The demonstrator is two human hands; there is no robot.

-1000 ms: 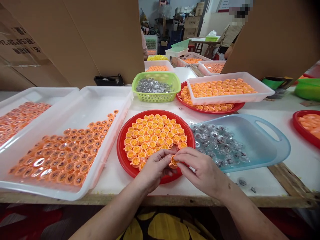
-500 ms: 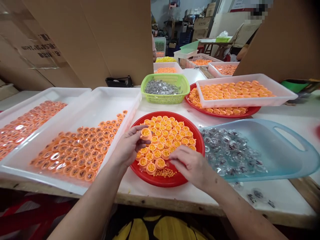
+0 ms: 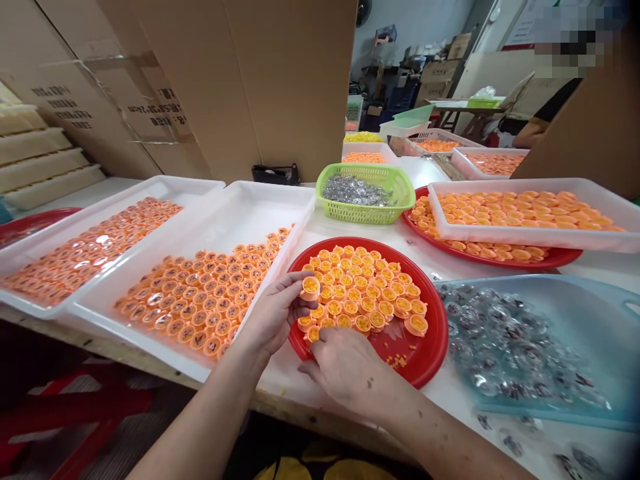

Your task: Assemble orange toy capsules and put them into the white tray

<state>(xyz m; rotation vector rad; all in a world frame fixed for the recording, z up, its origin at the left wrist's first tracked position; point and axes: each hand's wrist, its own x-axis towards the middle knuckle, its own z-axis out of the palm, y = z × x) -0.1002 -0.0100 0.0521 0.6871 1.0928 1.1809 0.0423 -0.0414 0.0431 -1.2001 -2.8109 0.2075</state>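
My left hand [image 3: 277, 313] pinches a small orange cup [image 3: 311, 288] filled with yellow beads, held just above the left rim of the red round tray [image 3: 427, 357]. That tray carries several more bead-filled orange cups [image 3: 367, 287] and a few loose yellow beads [image 3: 399, 361]. My right hand [image 3: 345, 363] lies knuckles-up over the tray's near edge, its fingertips curled down onto the nearest cups; what they grip is hidden. Left of the tray stands a white tray [image 3: 235, 213] with rows of capped orange cups [image 3: 210, 293].
A blue scoop tray [image 3: 590, 313] with clear domed lids [image 3: 500, 340] lies at right. Behind stand a green basket [image 3: 367, 212] of clear lids, a white tray [image 3: 530, 233] of orange pieces on a red plate, and cardboard walls [image 3: 280, 80]. Another person's arm [image 3: 533, 133] shows far back.
My left hand stays raised with its cup near the tray's left rim. My right hand has slid left along the tray's near edge. The view has swung left.
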